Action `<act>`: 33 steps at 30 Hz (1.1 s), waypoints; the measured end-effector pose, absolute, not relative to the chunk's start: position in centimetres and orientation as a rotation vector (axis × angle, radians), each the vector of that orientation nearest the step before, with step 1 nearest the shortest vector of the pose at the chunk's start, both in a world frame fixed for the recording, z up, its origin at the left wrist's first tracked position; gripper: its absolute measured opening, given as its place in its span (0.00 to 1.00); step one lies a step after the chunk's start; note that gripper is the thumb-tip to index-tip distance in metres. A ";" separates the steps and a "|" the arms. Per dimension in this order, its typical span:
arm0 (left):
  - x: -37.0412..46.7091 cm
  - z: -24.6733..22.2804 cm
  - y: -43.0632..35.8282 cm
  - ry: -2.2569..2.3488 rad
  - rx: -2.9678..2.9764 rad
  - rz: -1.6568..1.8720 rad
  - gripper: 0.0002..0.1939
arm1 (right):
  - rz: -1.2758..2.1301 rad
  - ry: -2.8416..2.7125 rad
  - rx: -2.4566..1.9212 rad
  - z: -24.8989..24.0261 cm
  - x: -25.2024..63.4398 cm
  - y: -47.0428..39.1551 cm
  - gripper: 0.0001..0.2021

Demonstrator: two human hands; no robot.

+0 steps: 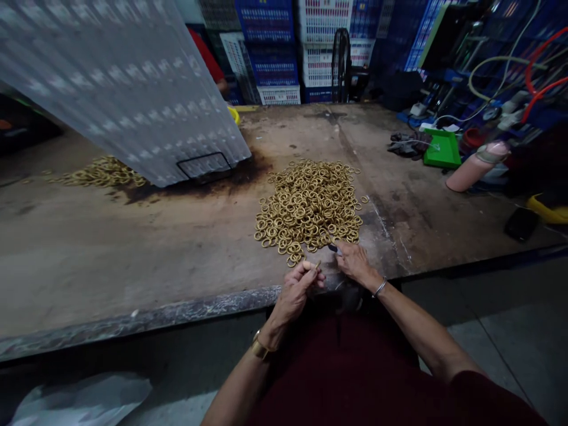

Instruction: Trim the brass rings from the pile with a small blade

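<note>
A heap of brass-coloured metal rings (310,204) lies on the wooden workbench (177,242) in front of me. My left hand (295,290) is at the bench's front edge, just below the heap. Its thumb and fingers pinch one metal ring (317,265), seen nearly edge-on. To the right, my right hand (354,260) is closed around a small dark-tipped tool (332,248) that points left towards the heap. The kind of tool is too small to make out. Both hands are close together but apart.
A tall grey ribbed panel or stack (133,94) stands tilted on the left, with more rings (104,173) beside it. Part of another person's red sleeve (206,56) shows behind. A green tray (442,148), pink bottle (477,167) and hoses are at right; crates (273,53) stand behind.
</note>
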State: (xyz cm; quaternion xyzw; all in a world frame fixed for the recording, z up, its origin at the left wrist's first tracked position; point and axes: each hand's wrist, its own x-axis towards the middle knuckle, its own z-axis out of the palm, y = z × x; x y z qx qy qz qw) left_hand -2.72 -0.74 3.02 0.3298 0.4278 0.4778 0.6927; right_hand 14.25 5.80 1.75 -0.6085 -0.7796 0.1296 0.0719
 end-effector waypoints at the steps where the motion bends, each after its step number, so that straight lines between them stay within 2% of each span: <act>1: -2.7 3.0 -0.7 0.922 0.658 1.076 0.18 | 0.352 -2.329 -1.845 2.0 14.3 6.3 0.12; 7: -2.4 2.2 -0.5 0.822 0.420 1.081 0.16 | 0.139 -2.305 -2.039 3.2 13.3 9.7 0.13; 14: -3.0 1.7 -0.3 0.693 0.289 1.022 0.11 | 0.098 -2.330 -2.063 2.1 12.5 11.7 0.13; 19: -2.7 1.0 0.2 0.736 0.280 1.028 0.17 | 0.088 -2.307 -2.030 2.4 12.8 11.3 0.12; 28: -2.0 0.9 1.7 1.079 0.682 1.201 0.22 | 0.278 -2.498 -1.558 3.5 12.9 7.3 0.09; 33: -2.0 1.3 1.8 1.175 0.886 1.170 0.18 | 0.433 -2.420 -1.326 2.6 12.6 5.6 0.06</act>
